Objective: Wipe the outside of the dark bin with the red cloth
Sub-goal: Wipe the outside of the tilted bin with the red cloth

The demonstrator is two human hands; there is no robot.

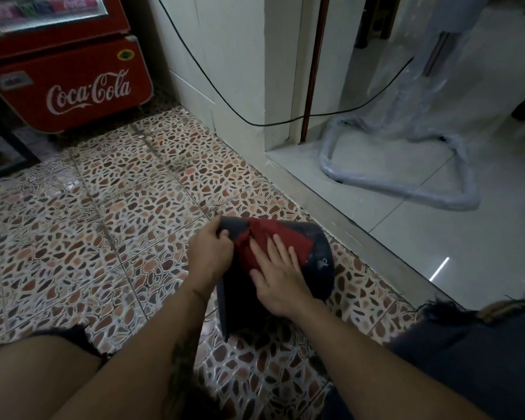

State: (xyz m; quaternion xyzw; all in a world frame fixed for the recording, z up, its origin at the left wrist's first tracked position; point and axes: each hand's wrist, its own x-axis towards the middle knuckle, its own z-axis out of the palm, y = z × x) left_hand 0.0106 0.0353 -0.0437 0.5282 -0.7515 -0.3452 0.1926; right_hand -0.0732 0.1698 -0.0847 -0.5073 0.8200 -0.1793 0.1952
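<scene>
One tipped dark bin [322, 253], right hand [278, 280] pressing red cloth [267, 234]

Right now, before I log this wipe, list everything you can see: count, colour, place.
dark bin: one, dark grey, centre, over the pebble-pattern floor
red cloth: one, red, spread on the bin's outside
Coca-Cola cooler: one, red, upper left
cable: one, black, hanging across the wall
plastic-wrapped frame: one, grey, on the pale floor, right
left hand: one, grips the bin's left edge
right hand: one, flat, presses the cloth
</scene>
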